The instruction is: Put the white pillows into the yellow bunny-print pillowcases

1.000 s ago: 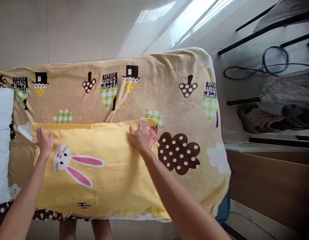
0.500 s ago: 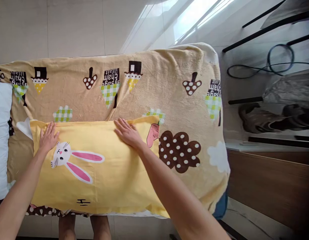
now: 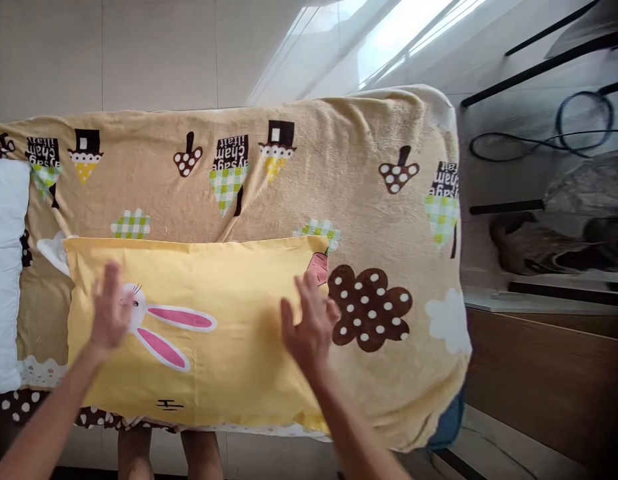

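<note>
A yellow pillowcase (image 3: 239, 373) with a printed rabbit face, long pink ears and a carrot lies flat on a tan patterned blanket (image 3: 309, 167). Above its left part is my left hand (image 3: 110, 310), blurred by motion, fingers extended and partly covering the rabbit's face. My right hand (image 3: 311, 320) hovers over the pillowcase's right end beside the carrot print, its fingers apart. Neither hand holds anything. Whether there is a pillow inside the pillowcase cannot be made out.
A white pillow or folded quilt (image 3: 6, 273) lies at the left edge. Tiled floor (image 3: 159, 53) runs beyond the bed. On the right are black metal bars (image 3: 539, 70), a coiled cable (image 3: 586, 123), shoes (image 3: 519, 243) and a wooden panel (image 3: 539, 373).
Both hands have lifted off the pillowcase's far edge and come nearer to me. The right hand has also shifted right. The view has moved slightly left.
</note>
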Available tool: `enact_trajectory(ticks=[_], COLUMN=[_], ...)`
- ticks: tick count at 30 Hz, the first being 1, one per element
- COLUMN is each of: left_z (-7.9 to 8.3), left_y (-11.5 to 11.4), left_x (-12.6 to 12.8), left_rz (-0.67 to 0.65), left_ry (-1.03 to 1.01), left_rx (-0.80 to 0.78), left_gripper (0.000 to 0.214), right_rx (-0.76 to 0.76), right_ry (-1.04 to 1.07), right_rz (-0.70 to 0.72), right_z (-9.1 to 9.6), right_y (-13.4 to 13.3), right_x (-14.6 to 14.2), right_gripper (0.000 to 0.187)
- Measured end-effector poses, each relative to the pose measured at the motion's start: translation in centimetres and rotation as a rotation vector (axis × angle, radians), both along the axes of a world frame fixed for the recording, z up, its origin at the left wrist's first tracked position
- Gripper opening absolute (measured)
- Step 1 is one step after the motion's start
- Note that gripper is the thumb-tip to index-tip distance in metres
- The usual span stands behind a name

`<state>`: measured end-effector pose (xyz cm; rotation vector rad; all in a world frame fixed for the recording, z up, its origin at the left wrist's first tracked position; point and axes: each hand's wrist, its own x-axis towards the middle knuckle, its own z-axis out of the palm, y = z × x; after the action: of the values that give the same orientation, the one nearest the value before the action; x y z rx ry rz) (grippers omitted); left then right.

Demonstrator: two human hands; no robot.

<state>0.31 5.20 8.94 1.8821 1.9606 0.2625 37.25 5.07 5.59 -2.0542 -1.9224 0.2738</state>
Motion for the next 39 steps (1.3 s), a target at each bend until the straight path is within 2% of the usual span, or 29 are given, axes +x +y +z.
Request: enact_trajectory(ticks=[2,3,5,6,7,9,11,13,16,19,21,23,25,27,29,31,33,34,36,37,39], left_z=[0.8,0.7,-0.4,-1.3,-2.2,-4.1,-5.6,-6.6,-7.4,-7.4,-6.7,-5.5,-3.8,-2.4,-2.0,-2.7,-4.4,-5.3,-7.0,-7.8,-9.2], left_y=[-3.0,-4.3,-6.2,-6.7,-7.1,-7.7,-8.5,-9.7,-11.8,-13.5,-14.1,-14.5,-15.0,-15.7,-16.4,-16.7,-16.4,-16.1,-15.2,-14.9,-15.0], left_x=[6.2,8.7,11.4,11.6,11.0,8.1,4.2,0.4,-3.8,-6.3,-7.7,-8.7,-8.7,-6.9,-3.3,1.6,6.3,8.1,10.1,10.2,8.9], left_rz=[-0.244,-0.313,-0.367,-0.367,-0.361,-0.331,-0.253,-0.12,0.052,0.166,0.286,0.402,0.423,0.368,0.271,0.135,-0.021,-0.074,-0.125,-0.134,-0.16], left_ry=[-0.032,-0.022,0.033,0.068,0.101,0.162,0.209,0.241,0.271,0.287,0.301,0.321,0.32,0.287,0.228,0.159,0.097,0.076,0.058,0.055,0.055], left_rx=[0.007,0.009,0.007,0.007,0.009,0.025,0.048,0.064,0.036,-0.043,-0.084,-0.079,-0.029,0.063,0.159,0.219,0.204,0.177,0.098,0.06,0.005], left_gripper=[0.067,0.067,0.065,0.063,0.061,0.056,0.053,0.055,0.061,0.062,0.061,0.061,0.061,0.061,0.064,0.069,0.07,0.069,0.064,0.062,0.056], right_rx=[0.09,0.067,0.013,-0.018,-0.042,-0.083,-0.127,-0.199,-0.407,-0.519,-0.503,-0.463,-0.407,-0.291,-0.131,-0.043,-0.024,-0.028,-0.056,-0.07,-0.094], right_ry=[0.092,0.122,0.117,0.093,0.059,-0.027,-0.12,-0.195,-0.224,-0.214,-0.203,-0.202,-0.213,-0.187,-0.098,0.008,0.077,0.094,0.107,0.105,0.081], right_rz=[0.183,0.246,0.241,0.223,0.202,0.171,0.1,-0.003,-0.01,0.011,-0.081,-0.205,-0.304,-0.299,-0.166,0.035,0.182,0.233,0.326,0.366,0.422], right_z=[1.8,2.2,2.0,1.4,0.5,-1.6,-3.8,-5.5,-7.1,-7.6,-7.4,-6.7,-5.4,-3.5,-1.4,0.0,0.1,-0.3,-1.8,-2.8,-4.8], right_y=[-3.7,-5.2,-7.5,-8.2,-8.6,-9.0,-9.5,-10.4,-12.1,-13.0,-12.8,-12.3,-11.9,-12.1,-12.7,-13.4,-13.9,-14.0,-14.1,-14.1,-14.7], right_x=[-6.2,-9.0,-12.8,-13.5,-13.4,-10.8,-6.4,-1.5,4.3,7.4,8.1,7.8,5.9,2.0,-3.5,-9.5,-14.1,-15.5,-16.3,-15.8,-13.7], right_gripper=[0.06,0.062,0.064,0.064,0.064,0.063,0.059,0.057,0.059,0.06,0.058,0.058,0.06,0.062,0.065,0.07,0.07,0.069,0.066,0.064,0.06])
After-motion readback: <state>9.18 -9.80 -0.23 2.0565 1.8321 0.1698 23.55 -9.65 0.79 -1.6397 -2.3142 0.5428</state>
